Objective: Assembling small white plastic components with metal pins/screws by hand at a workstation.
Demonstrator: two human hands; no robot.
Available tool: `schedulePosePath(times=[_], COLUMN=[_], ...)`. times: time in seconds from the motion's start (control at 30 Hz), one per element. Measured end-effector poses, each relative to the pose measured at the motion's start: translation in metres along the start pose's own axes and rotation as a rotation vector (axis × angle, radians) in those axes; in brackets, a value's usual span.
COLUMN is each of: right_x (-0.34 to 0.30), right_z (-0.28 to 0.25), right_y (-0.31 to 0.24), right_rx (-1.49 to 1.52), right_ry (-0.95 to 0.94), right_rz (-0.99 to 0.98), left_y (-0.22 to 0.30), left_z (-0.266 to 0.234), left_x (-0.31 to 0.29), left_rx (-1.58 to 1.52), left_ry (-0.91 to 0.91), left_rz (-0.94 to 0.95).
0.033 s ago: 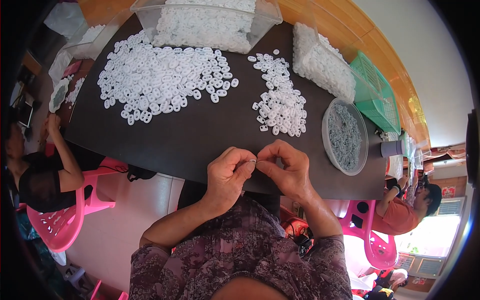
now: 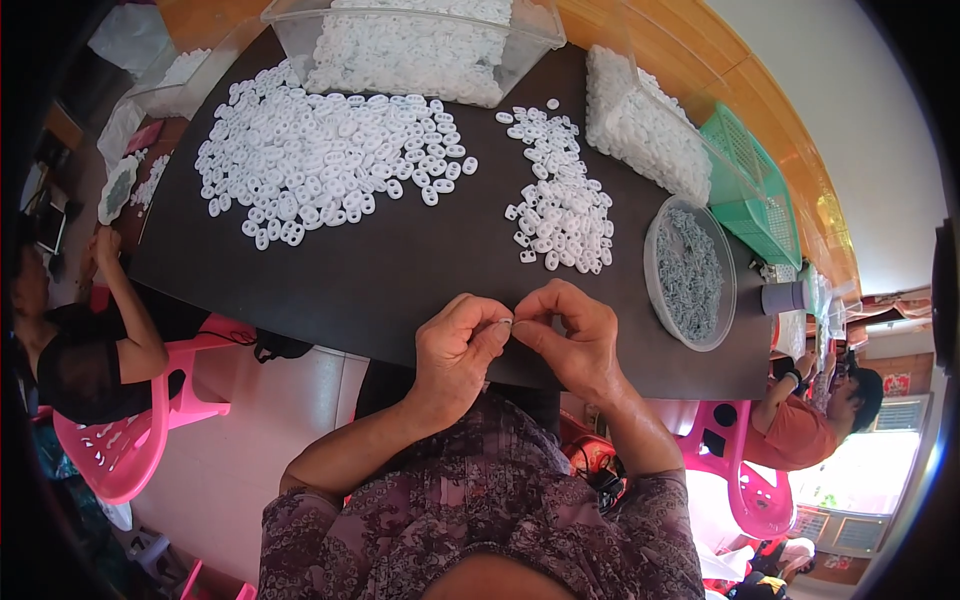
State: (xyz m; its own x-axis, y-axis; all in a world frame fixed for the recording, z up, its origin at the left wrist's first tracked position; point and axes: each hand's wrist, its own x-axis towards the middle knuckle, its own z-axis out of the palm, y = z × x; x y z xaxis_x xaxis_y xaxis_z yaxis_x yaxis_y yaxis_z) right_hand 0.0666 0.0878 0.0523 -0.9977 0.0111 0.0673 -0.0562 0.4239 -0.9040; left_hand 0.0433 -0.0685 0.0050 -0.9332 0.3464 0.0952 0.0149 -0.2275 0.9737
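Both hands meet at the near edge of the dark table (image 2: 300, 290), their fingertips almost touching. My left hand (image 2: 452, 350) is closed in a pinch on a small whitish piece (image 2: 506, 321), mostly covered by the fingers. Right beside it, my right hand (image 2: 575, 340) pinches thumb against forefinger; whatever is between them is too small to make out. Beyond the hands lies a small pile of white two-hole plastic pieces (image 2: 565, 220). A larger pile of white oval two-hole pieces (image 2: 320, 160) spreads to the left. Right of my hands, a round clear tub (image 2: 652, 275) holds many tiny grey metal parts (image 2: 690, 275).
Two clear bins, one at the back (image 2: 540, 28) and one at the back right (image 2: 700, 160), hold white pieces. A green basket (image 2: 760, 190) and a grey cylinder (image 2: 783, 297) stand at the right. People sit on pink chairs at left (image 2: 125, 450) and right (image 2: 745, 480).
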Motion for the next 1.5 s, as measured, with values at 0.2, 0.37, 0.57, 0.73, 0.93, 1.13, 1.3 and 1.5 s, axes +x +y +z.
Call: schedulePosePath(times=[0.2, 0.37, 0.57, 0.73, 0.93, 1.13, 1.3, 1.5], right_x=[-0.002, -0.001, -0.002, -0.003, 0.001, 0.032, 0.046, 0.055], right_z=[0.012, 0.012, 0.016, 0.022, 0.017, -0.025, -0.03, -0.024], right_y=[-0.002, 0.0, 0.003, -0.002, 0.0, 0.02, 0.042, 0.044], right_rx=[0.1, 0.193, 0.131, -0.012, -0.002, -0.458, -0.724, -0.891], right_ry=[0.094, 0.081, 0.13, 0.175, 0.145, 0.324, 0.233, 0.204], right_rz=[0.022, 0.029, 0.001, -0.06, -0.097, -0.27, -0.436, -0.497], left_y=[0.003, 0.005, 0.002, 0.002, 0.003, 0.006, 0.004, 0.003], left_z=[0.001, 0.0, -0.002, 0.002, -0.002, -0.012, -0.011, -0.01], left_x=[0.002, 0.003, 0.001, 0.0, 0.003, 0.004, 0.006, 0.006], left_rx=[-0.197, -0.293, -0.216, -0.069, -0.25, -0.292, -0.32, -0.291], left_ry=[0.071, 0.077, 0.072, 0.113, 0.116, 0.042, 0.054, 0.079], left_rz=[-0.083, -0.098, -0.107, 0.001, -0.096, -0.114, -0.128, -0.103])
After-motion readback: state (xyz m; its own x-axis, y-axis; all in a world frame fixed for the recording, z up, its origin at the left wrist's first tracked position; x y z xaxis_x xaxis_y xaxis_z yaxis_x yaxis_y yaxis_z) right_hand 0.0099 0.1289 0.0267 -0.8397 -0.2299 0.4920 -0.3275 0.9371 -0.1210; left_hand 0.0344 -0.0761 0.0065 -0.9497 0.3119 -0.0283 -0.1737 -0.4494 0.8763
